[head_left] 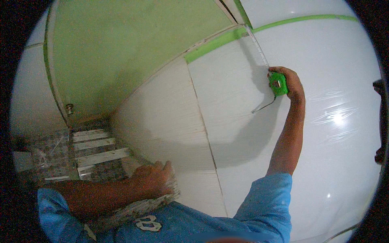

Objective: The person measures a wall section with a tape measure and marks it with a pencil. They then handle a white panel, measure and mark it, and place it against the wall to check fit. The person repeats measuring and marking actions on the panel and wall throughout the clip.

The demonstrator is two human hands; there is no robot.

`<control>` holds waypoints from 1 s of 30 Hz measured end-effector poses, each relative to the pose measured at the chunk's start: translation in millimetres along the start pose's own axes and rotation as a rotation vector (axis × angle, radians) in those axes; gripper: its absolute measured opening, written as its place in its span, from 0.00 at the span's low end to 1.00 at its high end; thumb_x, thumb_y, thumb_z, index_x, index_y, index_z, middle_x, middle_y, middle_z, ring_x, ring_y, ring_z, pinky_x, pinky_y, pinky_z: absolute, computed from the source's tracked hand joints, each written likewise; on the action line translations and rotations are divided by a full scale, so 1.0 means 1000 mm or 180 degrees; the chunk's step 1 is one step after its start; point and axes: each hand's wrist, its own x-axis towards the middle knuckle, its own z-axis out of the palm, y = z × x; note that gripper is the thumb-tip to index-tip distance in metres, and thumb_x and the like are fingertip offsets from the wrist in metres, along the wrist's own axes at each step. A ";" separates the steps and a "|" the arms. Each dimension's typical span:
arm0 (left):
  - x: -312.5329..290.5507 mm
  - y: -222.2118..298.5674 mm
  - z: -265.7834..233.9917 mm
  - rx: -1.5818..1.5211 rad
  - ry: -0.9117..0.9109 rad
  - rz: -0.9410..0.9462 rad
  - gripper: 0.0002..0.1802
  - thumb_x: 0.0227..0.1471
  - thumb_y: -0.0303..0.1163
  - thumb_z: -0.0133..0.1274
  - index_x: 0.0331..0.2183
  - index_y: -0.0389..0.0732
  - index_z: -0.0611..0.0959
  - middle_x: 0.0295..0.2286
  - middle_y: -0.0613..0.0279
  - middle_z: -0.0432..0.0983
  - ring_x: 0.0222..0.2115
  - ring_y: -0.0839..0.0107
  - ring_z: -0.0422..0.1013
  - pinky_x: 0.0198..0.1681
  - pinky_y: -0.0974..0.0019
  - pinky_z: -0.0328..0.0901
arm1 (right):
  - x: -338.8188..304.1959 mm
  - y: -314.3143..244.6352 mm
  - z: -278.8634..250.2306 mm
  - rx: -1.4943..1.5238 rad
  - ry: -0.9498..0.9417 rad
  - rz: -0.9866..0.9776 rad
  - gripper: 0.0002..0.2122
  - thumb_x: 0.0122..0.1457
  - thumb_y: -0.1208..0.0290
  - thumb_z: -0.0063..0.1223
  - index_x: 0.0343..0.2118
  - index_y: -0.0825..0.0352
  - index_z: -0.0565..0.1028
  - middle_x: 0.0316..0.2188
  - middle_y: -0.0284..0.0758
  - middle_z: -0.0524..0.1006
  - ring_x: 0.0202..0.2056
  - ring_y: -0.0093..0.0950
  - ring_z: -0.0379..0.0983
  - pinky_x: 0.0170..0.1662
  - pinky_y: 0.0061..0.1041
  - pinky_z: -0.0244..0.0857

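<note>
Blue shirt fabric (190, 218) fills the near edge of the scene, a pale emblem on its front, as a person measures along white panels (243, 133). Clamped in the right hand (293, 83), a green tape measure (278, 84) sits toward the far right, close to the panels, its pale blade (258, 47) drawn out to green trim (219, 44) at the far side and a dark strap (265, 106) dangling below. At near left, the left hand (152, 178) rests, fingers bent, on a weathered board (175, 182); whether it grips cannot be told. Beyond it, pale slats (95, 143) stand above a patterned floor (54, 154), near a green surface (133, 44) with a round knob (69, 108).
</note>
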 end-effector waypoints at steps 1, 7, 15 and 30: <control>0.000 -0.001 0.002 -0.0006 0.0014 0.0038 0.56 0.55 0.61 0.63 0.67 0.29 0.62 0.50 0.33 0.76 0.49 0.40 0.78 0.51 0.44 0.75 | -0.016 -0.008 0.005 0.0203 -0.0179 0.0006 0.16 0.63 0.61 0.56 0.43 0.69 0.85 0.37 0.38 0.87 0.37 0.30 0.83 0.43 0.32 0.77; 0.002 0.007 0.000 0.0170 0.0256 0.0029 0.56 0.56 0.65 0.59 0.66 0.29 0.62 0.51 0.35 0.76 0.51 0.39 0.76 0.55 0.40 0.72 | -0.149 -0.012 0.068 0.0279 -0.0740 -0.0282 0.15 0.59 0.62 0.63 0.42 0.70 0.86 0.33 0.34 0.85 0.37 0.26 0.80 0.45 0.29 0.75; -0.011 0.029 0.001 0.0493 0.0003 -0.0259 0.49 0.57 0.64 0.58 0.63 0.35 0.69 0.48 0.35 0.78 0.49 0.39 0.78 0.51 0.41 0.74 | -0.305 0.059 0.235 0.3275 -0.1351 0.0530 0.27 0.55 0.55 0.64 0.49 0.75 0.81 0.40 0.46 0.84 0.38 0.36 0.83 0.45 0.34 0.78; -0.109 0.044 0.022 0.0942 0.0867 -0.0705 0.48 0.53 0.54 0.65 0.66 0.39 0.69 0.60 0.35 0.68 0.62 0.39 0.63 0.67 0.41 0.56 | -0.290 0.086 0.319 0.0946 0.0681 -0.0033 0.24 0.59 0.55 0.66 0.53 0.67 0.81 0.42 0.42 0.82 0.44 0.33 0.79 0.51 0.31 0.72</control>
